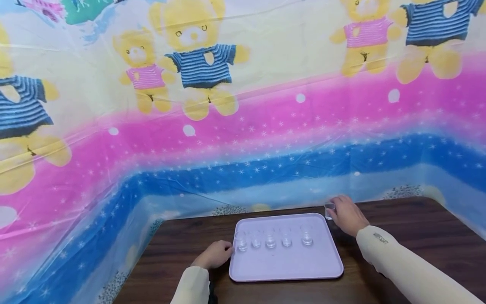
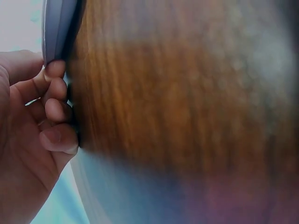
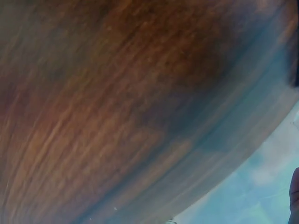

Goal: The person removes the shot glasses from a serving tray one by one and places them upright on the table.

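Observation:
A pale lilac rectangular tray (image 1: 284,267) lies on the table, with several small clear glasses (image 1: 270,240) standing in a row across it. At its left edge is my left hand (image 1: 215,254). In the left wrist view, thumb and forefinger pinch the tray rim (image 2: 57,32), the other fingers curled below. Past the tray's far right corner, my right hand (image 1: 348,216) holds another small clear glass (image 1: 328,212) between thumb and fingers. The right wrist view catches only a sliver of a finger (image 3: 294,198), and the glass is out of sight there.
The dark wooden table (image 1: 178,240) has rounded far corners. Right behind its back edge hangs a cloth (image 1: 265,160) printed with bears and pink and blue bands, which also runs along both sides.

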A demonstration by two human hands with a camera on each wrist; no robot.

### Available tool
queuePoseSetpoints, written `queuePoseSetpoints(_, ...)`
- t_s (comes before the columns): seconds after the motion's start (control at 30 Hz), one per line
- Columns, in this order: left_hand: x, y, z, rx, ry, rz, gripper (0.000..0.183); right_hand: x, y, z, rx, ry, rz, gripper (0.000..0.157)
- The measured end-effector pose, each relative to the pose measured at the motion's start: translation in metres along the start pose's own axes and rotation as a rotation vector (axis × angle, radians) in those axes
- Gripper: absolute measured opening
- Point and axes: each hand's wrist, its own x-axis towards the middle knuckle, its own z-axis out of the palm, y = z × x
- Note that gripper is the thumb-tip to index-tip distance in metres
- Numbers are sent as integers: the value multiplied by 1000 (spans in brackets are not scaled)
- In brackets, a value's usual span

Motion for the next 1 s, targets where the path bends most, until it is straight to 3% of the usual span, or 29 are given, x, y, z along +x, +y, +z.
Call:
queuePoseSetpoints(0.2,-2,5,2,4,-11,-13,29,-1,10,5,-9,-16,18,34)
queuePoseSetpoints(0.6,-1,11,1,30,-17,1,28,4,9,2,-9,-57,93,38)
queuePoseSetpoints(0.83,1,7,1,24,-28,-12,29,6,7,0,-17,-59,75,40)
queuePoseSetpoints(1.0,0,4,-3,19,-49,-32,28,12,3,-4,-35,-16,48,46)
